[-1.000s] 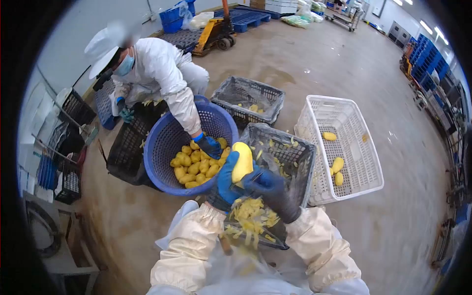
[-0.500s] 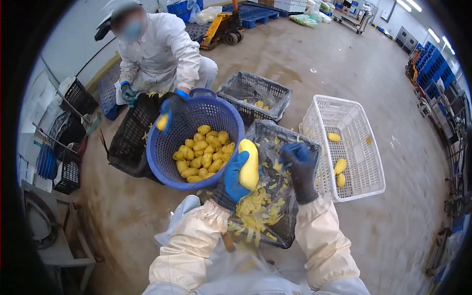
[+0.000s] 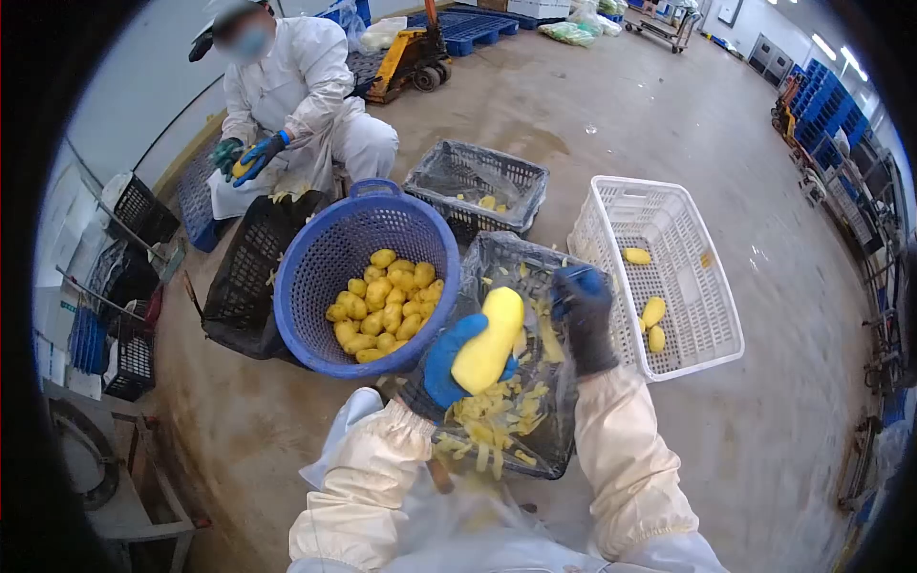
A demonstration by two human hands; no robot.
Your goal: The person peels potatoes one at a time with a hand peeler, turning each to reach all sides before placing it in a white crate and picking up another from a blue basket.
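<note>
A large peeled yellow potato (image 3: 494,336) lies in my gloved left hand (image 3: 441,371), whose fingers curl around its side. Close by on the right is my right hand (image 3: 585,310) in a dark blue glove, fingers curled closed and apart from the potato; anything inside them is hidden. Both hands are above a lined black crate (image 3: 554,460) containing strips of peel (image 3: 497,411). Left of it stands a round blue basket (image 3: 298,320) with several potatoes (image 3: 387,310). A white crate (image 3: 712,296) on the right holds a few peeled potatoes (image 3: 653,311).
A co-worker (image 3: 296,86) in white sits at the upper left, holding a potato (image 3: 245,162) in gloved hands. Before them is another black crate (image 3: 244,286). A further lined crate (image 3: 478,181) stands behind mine. A yellow pallet jack (image 3: 406,62) and blue pallets (image 3: 468,31) are farther back.
The potato in my left hand has tilted over to the right and come lower. My view has shifted slightly. The co-worker's hand has drawn back from the blue basket with a potato.
</note>
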